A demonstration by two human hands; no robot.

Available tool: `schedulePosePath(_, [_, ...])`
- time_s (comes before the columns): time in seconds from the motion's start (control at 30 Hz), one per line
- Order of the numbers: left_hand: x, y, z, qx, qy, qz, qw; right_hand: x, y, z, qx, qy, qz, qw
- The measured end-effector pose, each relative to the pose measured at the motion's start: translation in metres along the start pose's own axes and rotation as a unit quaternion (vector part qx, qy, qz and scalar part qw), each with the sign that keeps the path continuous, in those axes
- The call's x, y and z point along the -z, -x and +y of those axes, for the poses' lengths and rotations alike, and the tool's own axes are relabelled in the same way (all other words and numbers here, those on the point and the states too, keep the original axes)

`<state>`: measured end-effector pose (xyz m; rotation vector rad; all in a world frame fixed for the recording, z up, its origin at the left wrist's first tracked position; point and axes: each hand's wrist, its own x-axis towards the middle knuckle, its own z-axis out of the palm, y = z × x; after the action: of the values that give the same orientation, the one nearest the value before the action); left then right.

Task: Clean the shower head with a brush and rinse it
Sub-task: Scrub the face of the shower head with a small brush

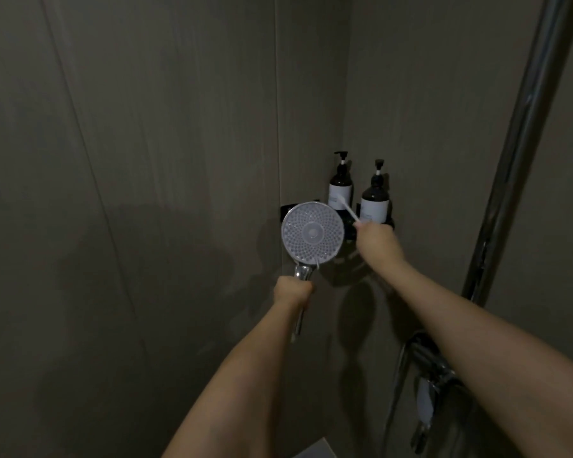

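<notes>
A round chrome shower head (pixel 312 233) with a dotted white face points toward me in the dim shower corner. My left hand (pixel 292 290) grips its handle just below the head. My right hand (pixel 376 239) holds a thin white brush (pixel 347 209) by its lower end. The brush slants up and to the left, and its bristle tip lies just off the upper right rim of the shower head.
Two dark pump bottles (pixel 340 184) (pixel 375 200) stand on a black corner shelf (pixel 391 223) behind the brush. A chrome riser pipe (pixel 523 133) runs up the right wall, with the mixer valve (pixel 430 361) below my right forearm. Grey wall panels enclose the corner.
</notes>
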<state>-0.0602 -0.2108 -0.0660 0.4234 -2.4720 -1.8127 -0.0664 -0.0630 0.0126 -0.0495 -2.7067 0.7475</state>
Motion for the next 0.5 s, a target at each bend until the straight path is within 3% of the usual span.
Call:
schedulePosePath(0.07, [0.000,0.001,0.002,0.001,0.005,-0.005,1.000,-0.009,0.013,-0.011,0.053,-0.015,-0.044,0.997])
schedulePosePath(0.13, [0.000,0.000,0.002,0.000,0.006,-0.015,1.000,-0.013,0.019,-0.008,0.035,0.015,-0.087,0.996])
schedulePosePath(0.27, [0.002,-0.002,-0.001,0.005,0.003,-0.007,1.000,-0.004,0.006,0.002,-0.004,0.053,-0.009,0.999])
schedulePosePath(0.33, [0.001,0.000,-0.001,0.008,0.014,-0.005,1.000,-0.010,0.011,-0.008,0.038,0.030,-0.031,0.998])
schedulePosePath(0.4, [0.001,0.002,-0.001,0.007,0.007,-0.002,1.000,-0.015,0.021,-0.010,0.021,0.027,-0.082,0.996])
schedulePosePath(0.5, [0.005,0.003,-0.001,0.013,0.028,-0.006,0.999,-0.003,0.007,0.010,-0.042,-0.002,-0.009,0.999])
